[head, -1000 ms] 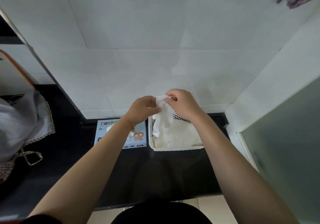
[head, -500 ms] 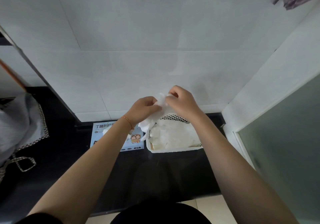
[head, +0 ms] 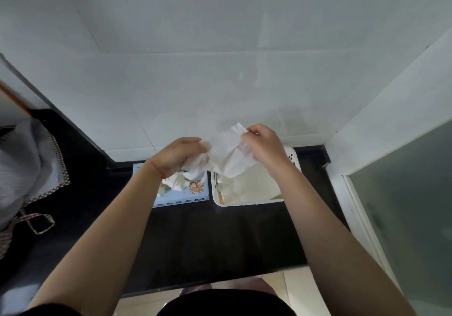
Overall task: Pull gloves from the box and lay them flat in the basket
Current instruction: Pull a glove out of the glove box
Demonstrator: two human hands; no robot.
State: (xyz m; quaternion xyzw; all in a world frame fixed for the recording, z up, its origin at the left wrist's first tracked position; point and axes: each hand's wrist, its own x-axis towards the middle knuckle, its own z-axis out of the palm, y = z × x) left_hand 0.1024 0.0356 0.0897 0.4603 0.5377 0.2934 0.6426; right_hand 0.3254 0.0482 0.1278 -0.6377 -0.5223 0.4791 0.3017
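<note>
Your left hand (head: 179,155) and right hand (head: 263,144) still pinch the glove (head: 228,155), now stretched wider, at twelve o'clock above the basket (head: 292,155).

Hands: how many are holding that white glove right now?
2. The left hand grips the glove at its left end, above the box; the right hand pinches its right edge, above the basket.

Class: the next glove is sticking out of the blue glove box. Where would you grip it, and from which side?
Pinch the crumpled white tuft that stands out of the glove box top opening, coming from above; it rises loose, clear of the cardboard.
</note>
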